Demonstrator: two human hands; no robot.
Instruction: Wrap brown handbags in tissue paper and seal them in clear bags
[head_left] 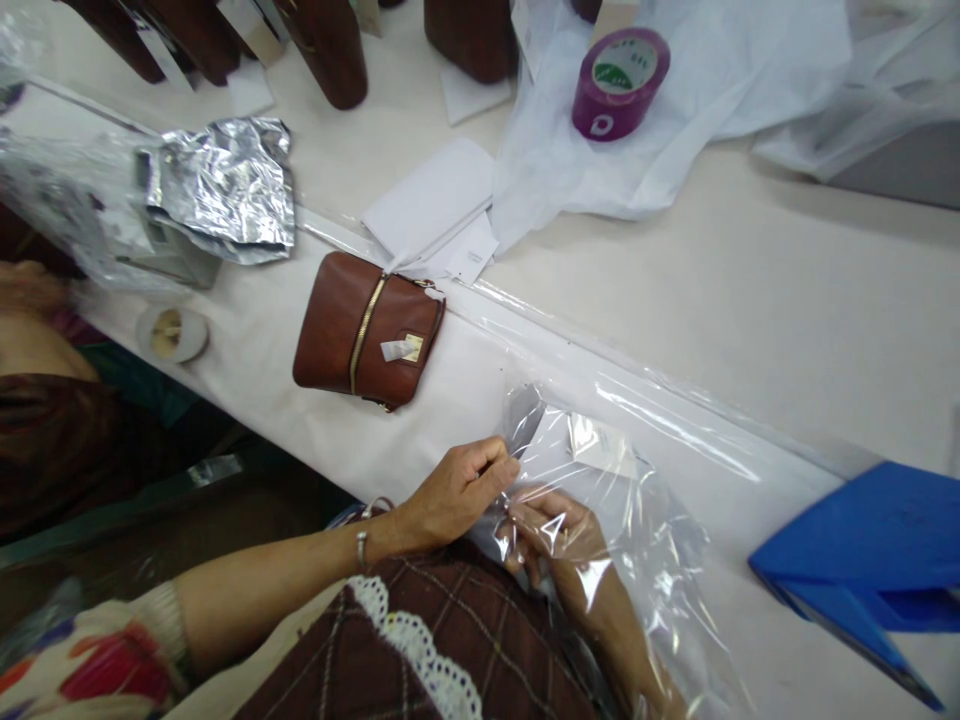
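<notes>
My left hand is closed at the near edge of the table, its thumb and fingers pinching the edge of a clear plastic bag. Beside it, my right hand shows through the shiny film, fingers bent together on the plastic; the bag drapes over that forearm. Within or beneath the film lies a white card or label. A brown leather bag with a gold zipper rests on the table, up and left of my hands. A small tag hangs by its gold plate.
Purple tape sits on white sheeting at the back. White papers lie behind the brown bag. Crumpled silver foil and a small round container are at left, near another person's arm. A blue holder stands right.
</notes>
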